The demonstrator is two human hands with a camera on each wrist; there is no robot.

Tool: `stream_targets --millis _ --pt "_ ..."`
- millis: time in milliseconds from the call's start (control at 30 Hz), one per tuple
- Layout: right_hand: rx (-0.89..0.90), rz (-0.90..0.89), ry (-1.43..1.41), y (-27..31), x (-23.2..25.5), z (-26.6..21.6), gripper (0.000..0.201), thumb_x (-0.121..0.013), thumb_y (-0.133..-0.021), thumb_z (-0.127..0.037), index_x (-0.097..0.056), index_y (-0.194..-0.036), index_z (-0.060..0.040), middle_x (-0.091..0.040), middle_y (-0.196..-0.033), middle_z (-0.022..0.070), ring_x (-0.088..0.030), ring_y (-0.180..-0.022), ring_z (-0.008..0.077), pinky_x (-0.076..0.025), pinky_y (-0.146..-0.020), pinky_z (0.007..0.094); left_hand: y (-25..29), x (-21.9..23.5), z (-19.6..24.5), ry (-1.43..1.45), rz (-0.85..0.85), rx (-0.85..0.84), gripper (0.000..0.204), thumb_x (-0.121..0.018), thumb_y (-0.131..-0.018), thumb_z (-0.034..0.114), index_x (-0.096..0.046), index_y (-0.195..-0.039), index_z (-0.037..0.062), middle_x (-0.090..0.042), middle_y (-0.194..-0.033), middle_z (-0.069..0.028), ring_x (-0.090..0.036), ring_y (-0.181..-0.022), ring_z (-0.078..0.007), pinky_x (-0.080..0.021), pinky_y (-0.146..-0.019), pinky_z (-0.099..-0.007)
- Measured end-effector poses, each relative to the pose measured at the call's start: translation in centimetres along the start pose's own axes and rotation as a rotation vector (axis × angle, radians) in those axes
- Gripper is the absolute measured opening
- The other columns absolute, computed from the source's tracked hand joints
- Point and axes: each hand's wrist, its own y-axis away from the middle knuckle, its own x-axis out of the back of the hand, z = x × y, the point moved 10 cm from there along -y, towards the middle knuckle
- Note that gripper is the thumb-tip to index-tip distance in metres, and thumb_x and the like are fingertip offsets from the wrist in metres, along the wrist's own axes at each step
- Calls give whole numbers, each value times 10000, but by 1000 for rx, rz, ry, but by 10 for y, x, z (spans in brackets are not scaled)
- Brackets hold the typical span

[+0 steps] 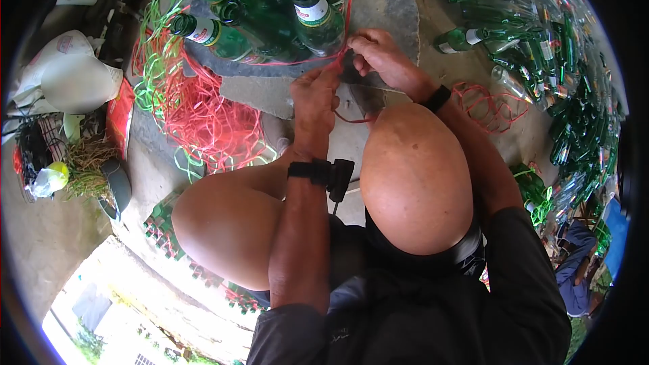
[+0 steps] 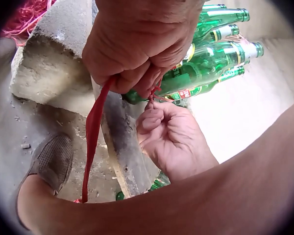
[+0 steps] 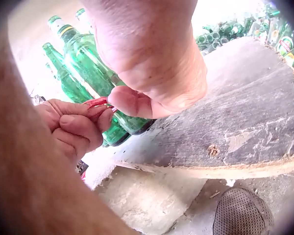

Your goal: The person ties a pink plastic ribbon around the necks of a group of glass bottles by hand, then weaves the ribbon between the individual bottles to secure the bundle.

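Green beer bottles (image 1: 318,23) stand bunched on a dark slab (image 1: 389,3), with red plastic twine passing round them near their bases. At the near edge of the bunch, my left hand (image 1: 316,98) grips the red twine (image 2: 94,129), and a flat tail of it hangs below the fist. My right hand (image 1: 385,54) pinches the twine close by, thumb against finger. In the right wrist view, a short red stretch of it runs between my left fingers (image 3: 81,125) and my right thumb (image 3: 125,100), right beside the bottles.
A tangled heap of red twine (image 1: 220,122) with green strands lies left of the slab. Many loose bottles (image 1: 561,61) are piled at right, near a loose red coil (image 1: 490,107). My knees (image 1: 416,176) rise close below my hands. A sack (image 1: 64,61) lies far left.
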Motion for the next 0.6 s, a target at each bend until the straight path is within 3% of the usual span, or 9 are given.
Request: stream_targets --millis 167,600 --pt "-15 -65 -145 8 -2 -2 308 -601 -1023 -298 -663 -1032 4 -654 -779 59 -636 -655 143 -535 -590 299 0 1 3 -2 1 -41 121 -784 -896 114 -709 -982 75 -492 -664 86 -363 -494 -9 -230 -406 -203" --pt "51 -74 12 10 -5 -6 305 -598 -1037 -289 -669 -1064 7 -672 -787 69 -649 -667 141 -529 -587 283 1 0 8 -16 -8 -65 85 -776 -901 131 -714 -917 76 -485 -653 95 -338 -494 -3 -206 -409 -212"
